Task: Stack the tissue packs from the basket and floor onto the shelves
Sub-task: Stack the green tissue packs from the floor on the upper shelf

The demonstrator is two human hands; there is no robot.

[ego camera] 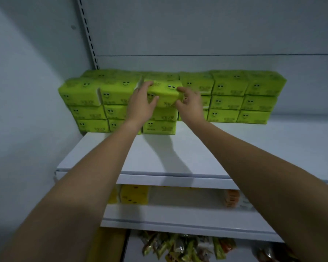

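1. My left hand [140, 105] and right hand [191, 105] cover both ends of the tissue pack [164, 90] I grip, and stacked packs [160, 115] behind.
2. Wrapper print is too blurred to read.
3. The shelf lip [178, 179] and my forearm [91, 186] half hide the yellow packs [133, 194] below.
4. The snack packets [180, 246] are blurred, cut by the bottom edge.

A shop: white slotted display shelving [178, 159] holds stacked green tissue packs [227, 95], with snack packets [180, 246] below.

Left hand [140, 106], right hand [192, 106] — bare.
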